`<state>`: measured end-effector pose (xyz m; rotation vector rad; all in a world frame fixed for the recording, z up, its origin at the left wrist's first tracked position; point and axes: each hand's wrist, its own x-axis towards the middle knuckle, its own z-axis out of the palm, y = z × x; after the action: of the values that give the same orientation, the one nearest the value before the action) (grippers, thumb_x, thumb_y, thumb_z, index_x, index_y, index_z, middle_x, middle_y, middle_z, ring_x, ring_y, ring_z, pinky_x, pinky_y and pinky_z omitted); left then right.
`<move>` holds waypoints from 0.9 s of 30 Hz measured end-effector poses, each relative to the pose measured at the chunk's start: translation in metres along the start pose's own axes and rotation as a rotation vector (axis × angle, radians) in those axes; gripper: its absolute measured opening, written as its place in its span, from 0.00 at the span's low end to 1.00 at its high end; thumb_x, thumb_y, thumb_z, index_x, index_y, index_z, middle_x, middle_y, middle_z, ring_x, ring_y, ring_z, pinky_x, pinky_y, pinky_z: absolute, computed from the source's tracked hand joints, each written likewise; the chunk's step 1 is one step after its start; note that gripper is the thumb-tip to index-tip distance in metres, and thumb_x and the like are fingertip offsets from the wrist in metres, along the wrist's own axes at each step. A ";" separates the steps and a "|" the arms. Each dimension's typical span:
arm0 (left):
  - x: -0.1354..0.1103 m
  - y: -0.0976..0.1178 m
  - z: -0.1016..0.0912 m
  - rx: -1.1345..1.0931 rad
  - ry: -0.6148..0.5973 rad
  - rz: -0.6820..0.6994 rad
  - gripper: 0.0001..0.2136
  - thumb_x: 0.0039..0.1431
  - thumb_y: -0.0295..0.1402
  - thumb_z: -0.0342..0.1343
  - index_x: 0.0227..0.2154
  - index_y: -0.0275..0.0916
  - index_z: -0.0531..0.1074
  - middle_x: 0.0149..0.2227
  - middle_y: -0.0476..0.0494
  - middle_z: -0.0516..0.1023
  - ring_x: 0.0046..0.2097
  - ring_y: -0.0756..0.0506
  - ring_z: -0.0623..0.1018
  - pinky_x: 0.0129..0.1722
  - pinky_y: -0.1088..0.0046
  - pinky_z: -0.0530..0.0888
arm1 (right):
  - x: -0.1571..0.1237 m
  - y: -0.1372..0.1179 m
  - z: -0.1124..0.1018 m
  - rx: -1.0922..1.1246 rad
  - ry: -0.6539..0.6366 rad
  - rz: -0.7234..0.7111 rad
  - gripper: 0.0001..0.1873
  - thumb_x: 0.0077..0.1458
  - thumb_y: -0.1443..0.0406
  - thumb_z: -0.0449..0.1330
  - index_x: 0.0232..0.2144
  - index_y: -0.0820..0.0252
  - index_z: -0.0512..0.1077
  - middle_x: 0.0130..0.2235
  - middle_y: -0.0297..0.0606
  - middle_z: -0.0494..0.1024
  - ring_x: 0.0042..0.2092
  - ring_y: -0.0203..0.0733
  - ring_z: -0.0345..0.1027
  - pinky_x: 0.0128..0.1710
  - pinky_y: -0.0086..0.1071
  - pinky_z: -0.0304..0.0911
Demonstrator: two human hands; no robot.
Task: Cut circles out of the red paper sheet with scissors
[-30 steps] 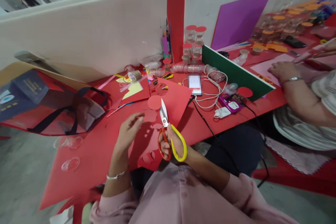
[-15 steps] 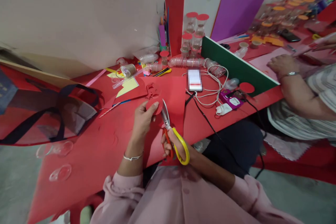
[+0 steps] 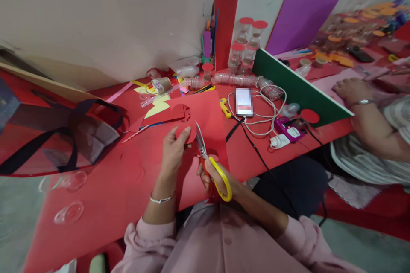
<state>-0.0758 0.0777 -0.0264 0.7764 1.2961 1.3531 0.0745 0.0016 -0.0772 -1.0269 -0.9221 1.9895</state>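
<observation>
My left hand (image 3: pixel 174 147) pinches a small round piece of red paper (image 3: pixel 191 134) between thumb and fingers. In my right hand (image 3: pixel 211 172) is a pair of scissors (image 3: pixel 201 143) with yellow and red handles, fingers wrapped through the loops. The blades point up and away from me, just right of the paper piece. Whether the blades touch its edge I cannot tell. Beneath both hands lies a large red sheet (image 3: pixel 209 115). Red paper scraps (image 3: pixel 188 113) rest just beyond my left hand.
A phone (image 3: pixel 244 102) with white cable coils stands past the sheet, near a purple power strip (image 3: pixel 288 128). A green board (image 3: pixel 297 83) divides the table from a co-worker's hand (image 3: pixel 352 91). Clear plastic cups (image 3: pixel 233 79) line the back. A red bag (image 3: pixel 48 136) is at left.
The view has shifted slightly left, so the background sits further right. My left hand and the paper piece are slightly lower. Both hands keep their holds.
</observation>
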 end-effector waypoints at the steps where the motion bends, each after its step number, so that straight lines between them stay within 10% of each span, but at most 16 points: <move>1: 0.000 0.002 -0.001 -0.016 0.020 -0.002 0.17 0.51 0.44 0.73 0.32 0.39 0.76 0.26 0.54 0.75 0.22 0.55 0.71 0.23 0.79 0.71 | 0.003 -0.001 0.000 -0.040 -0.012 -0.016 0.40 0.54 0.28 0.56 0.33 0.59 0.71 0.19 0.25 0.63 0.19 0.32 0.57 0.19 0.26 0.60; 27: 0.003 0.008 -0.012 -0.069 0.091 0.013 0.16 0.48 0.43 0.75 0.33 0.38 0.80 0.27 0.51 0.79 0.24 0.53 0.74 0.23 0.80 0.73 | 0.023 -0.017 -0.001 -0.270 -0.088 -0.079 0.40 0.58 0.28 0.50 0.32 0.58 0.67 0.20 0.23 0.57 0.19 0.31 0.53 0.19 0.27 0.58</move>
<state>-0.0895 0.0790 -0.0216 0.6843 1.3099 1.4504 0.0702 0.0291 -0.0720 -1.0364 -1.2859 1.8919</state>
